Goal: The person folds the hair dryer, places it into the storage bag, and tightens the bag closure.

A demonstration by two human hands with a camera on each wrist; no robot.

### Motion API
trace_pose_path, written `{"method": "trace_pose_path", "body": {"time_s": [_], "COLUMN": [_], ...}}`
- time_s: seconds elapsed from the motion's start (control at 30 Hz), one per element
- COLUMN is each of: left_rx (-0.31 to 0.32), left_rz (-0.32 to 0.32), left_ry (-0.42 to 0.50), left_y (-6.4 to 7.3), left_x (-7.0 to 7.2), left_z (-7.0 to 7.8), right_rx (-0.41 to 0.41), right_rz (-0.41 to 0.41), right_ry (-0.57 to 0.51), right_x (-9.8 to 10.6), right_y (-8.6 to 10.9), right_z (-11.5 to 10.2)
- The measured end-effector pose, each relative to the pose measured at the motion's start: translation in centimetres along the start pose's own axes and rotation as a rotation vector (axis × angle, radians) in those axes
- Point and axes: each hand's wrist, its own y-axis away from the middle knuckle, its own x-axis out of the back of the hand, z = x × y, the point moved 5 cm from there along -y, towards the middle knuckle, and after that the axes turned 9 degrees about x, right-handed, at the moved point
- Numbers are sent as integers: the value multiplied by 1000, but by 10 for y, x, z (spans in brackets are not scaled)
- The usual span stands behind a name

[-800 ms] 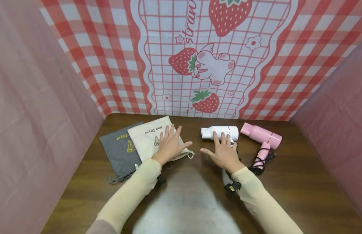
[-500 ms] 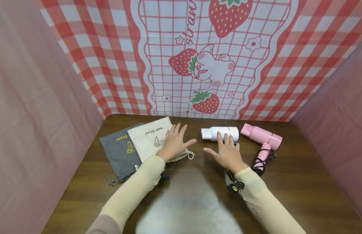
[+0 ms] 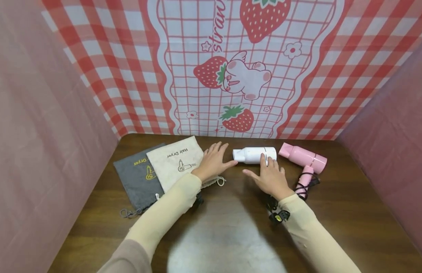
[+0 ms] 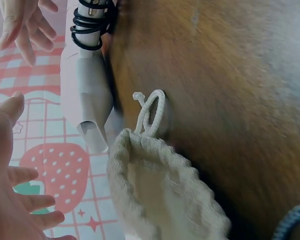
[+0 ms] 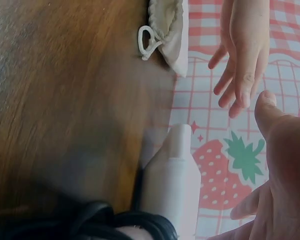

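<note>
My left hand (image 3: 214,162) hovers with straight, spread fingers between the cream drawstring bag (image 3: 174,161) and the white hair dryer (image 3: 250,155). The left wrist view shows the bag's gathered mouth (image 4: 165,195) gaping a little, with a cord loop beside it. Over the white dryer's lower right side is my right hand (image 3: 273,179), fingers spread and grasping nothing; it hides the dryer's handle. Black cord is wound round that handle (image 4: 89,25). Further right lies a pink hair dryer (image 3: 304,158), its handle wrapped in black cord too.
A grey drawstring bag (image 3: 135,176) lies partly under the cream one. Everything rests on a brown wooden table (image 3: 228,220). A strawberry-print checked cloth (image 3: 197,94) hangs behind, and pink cloth walls (image 3: 54,125) stand at both sides.
My left hand has moved right, from over the cream bag toward the white dryer. The right hand has shifted slightly right and nearer to me. Bags and dryers lie as before.
</note>
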Motion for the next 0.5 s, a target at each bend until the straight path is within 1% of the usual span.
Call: {"method": "trace_pose_path", "body": {"time_s": [0.1, 0.27, 0.37, 0.5], "left_rx": [-13, -8, -3, 7], "left_rz": [-21, -59, -62, -65], "left_ry": [10, 9, 15, 28], "left_y": [-6, -14, -18, -25], "left_x": [-4, -14, -18, -24], "left_z": [5, 10, 13, 17], "right_rx": [-14, -33, -45, -74], "right_rz": [-3, -10, -9, -29], "right_ry": [0, 4, -1, -15], "right_x": [1, 1, 2, 3], "right_y": [2, 3, 4, 5], "right_z": [5, 12, 16, 21]}}
